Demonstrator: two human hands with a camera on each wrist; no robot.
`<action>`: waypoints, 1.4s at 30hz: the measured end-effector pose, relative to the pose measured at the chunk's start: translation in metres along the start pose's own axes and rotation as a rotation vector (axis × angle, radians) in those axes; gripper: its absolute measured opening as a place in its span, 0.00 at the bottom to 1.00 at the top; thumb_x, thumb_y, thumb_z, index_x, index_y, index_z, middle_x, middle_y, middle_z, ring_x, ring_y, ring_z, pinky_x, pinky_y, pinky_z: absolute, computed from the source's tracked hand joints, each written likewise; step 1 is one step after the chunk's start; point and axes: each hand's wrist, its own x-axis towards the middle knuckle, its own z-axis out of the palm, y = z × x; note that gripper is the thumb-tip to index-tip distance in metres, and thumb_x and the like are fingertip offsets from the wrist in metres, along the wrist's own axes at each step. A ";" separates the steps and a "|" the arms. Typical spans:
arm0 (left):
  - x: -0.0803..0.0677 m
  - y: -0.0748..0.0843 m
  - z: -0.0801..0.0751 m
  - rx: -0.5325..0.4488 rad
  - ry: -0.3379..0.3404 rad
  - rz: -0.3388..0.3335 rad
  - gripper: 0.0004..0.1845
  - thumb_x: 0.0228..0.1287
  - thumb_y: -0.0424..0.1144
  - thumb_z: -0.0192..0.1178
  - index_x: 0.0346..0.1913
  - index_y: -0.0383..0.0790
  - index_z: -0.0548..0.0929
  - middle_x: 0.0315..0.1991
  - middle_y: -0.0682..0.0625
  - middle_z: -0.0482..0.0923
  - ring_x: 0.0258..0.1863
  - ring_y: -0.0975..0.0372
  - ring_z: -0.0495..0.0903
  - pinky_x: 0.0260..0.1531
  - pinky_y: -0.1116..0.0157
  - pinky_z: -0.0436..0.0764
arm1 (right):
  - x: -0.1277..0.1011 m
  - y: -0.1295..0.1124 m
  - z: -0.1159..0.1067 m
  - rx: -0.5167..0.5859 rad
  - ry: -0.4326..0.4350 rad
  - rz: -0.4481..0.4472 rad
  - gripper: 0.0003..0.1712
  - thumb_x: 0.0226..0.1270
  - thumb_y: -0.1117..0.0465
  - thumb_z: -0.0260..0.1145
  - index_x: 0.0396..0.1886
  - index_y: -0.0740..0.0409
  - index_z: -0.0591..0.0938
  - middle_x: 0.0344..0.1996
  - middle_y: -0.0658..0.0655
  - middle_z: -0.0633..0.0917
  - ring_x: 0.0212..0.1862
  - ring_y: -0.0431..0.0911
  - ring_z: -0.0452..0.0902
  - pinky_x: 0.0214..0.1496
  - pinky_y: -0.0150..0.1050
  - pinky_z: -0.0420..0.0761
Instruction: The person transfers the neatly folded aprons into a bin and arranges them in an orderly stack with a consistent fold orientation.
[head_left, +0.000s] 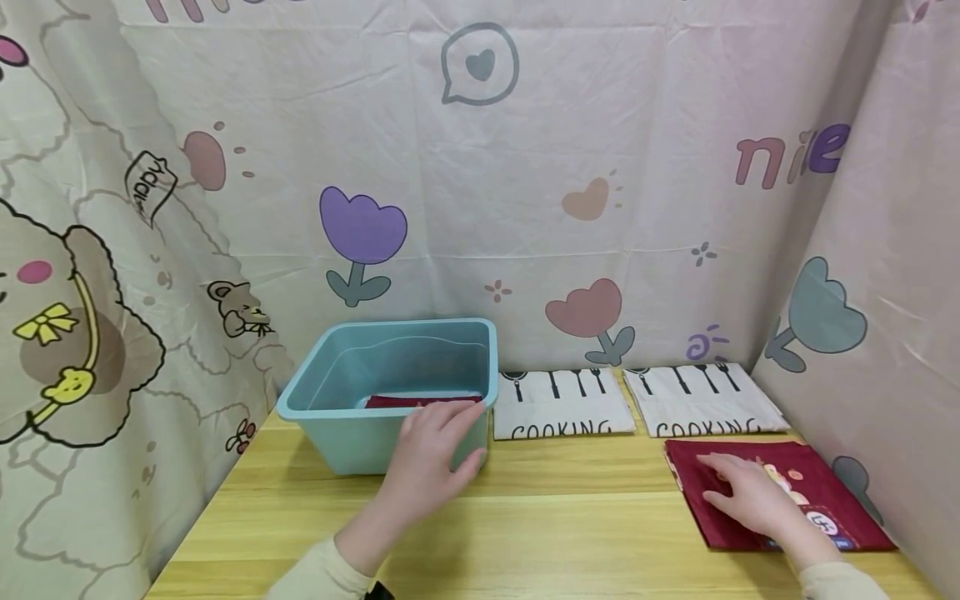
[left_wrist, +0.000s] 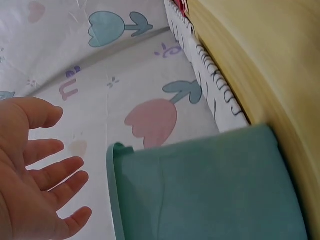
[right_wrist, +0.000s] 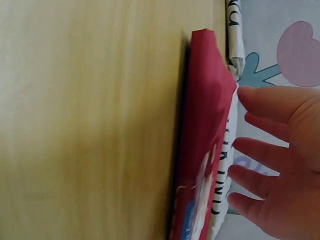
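We reach forward with both arms in pale sleeves. Our left hand (head_left: 433, 458) is stretched out palm down, its fingers (left_wrist: 55, 177) straight and slightly spread (nothing gripped). Our right hand (head_left: 746, 492), well apart at the right, lies flat, palm down, with fingers (right_wrist: 260, 155) extended and loosely splayed.

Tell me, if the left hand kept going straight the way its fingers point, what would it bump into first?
Probably the blue tub. The left hand hovers at its front right corner, fingers aimed up and right over the rim, so it would likely meet that rim or corner; depth is hard to judge.
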 end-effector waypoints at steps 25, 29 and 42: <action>-0.011 0.034 0.060 -0.210 -0.140 -0.069 0.27 0.57 0.40 0.71 0.60 0.41 0.80 0.54 0.48 0.80 0.55 0.56 0.76 0.54 0.54 0.77 | 0.000 -0.009 0.012 -0.051 -0.054 0.004 0.24 0.54 0.58 0.77 0.49 0.65 0.84 0.50 0.70 0.80 0.59 0.76 0.68 0.56 0.68 0.69; -0.012 0.037 0.069 -0.246 -0.180 -0.121 0.26 0.59 0.40 0.70 0.61 0.40 0.79 0.55 0.48 0.80 0.55 0.56 0.76 0.56 0.55 0.76 | 0.003 -0.017 0.016 -0.048 -0.055 -0.012 0.24 0.54 0.57 0.77 0.49 0.64 0.85 0.50 0.69 0.81 0.58 0.76 0.69 0.56 0.69 0.69; -0.015 0.041 0.093 -0.355 -0.261 -0.277 0.26 0.62 0.40 0.68 0.62 0.37 0.79 0.58 0.47 0.79 0.58 0.54 0.76 0.59 0.55 0.74 | 0.016 -0.062 0.026 -0.052 -0.094 -0.008 0.22 0.54 0.57 0.77 0.49 0.60 0.85 0.50 0.64 0.81 0.57 0.68 0.73 0.59 0.65 0.70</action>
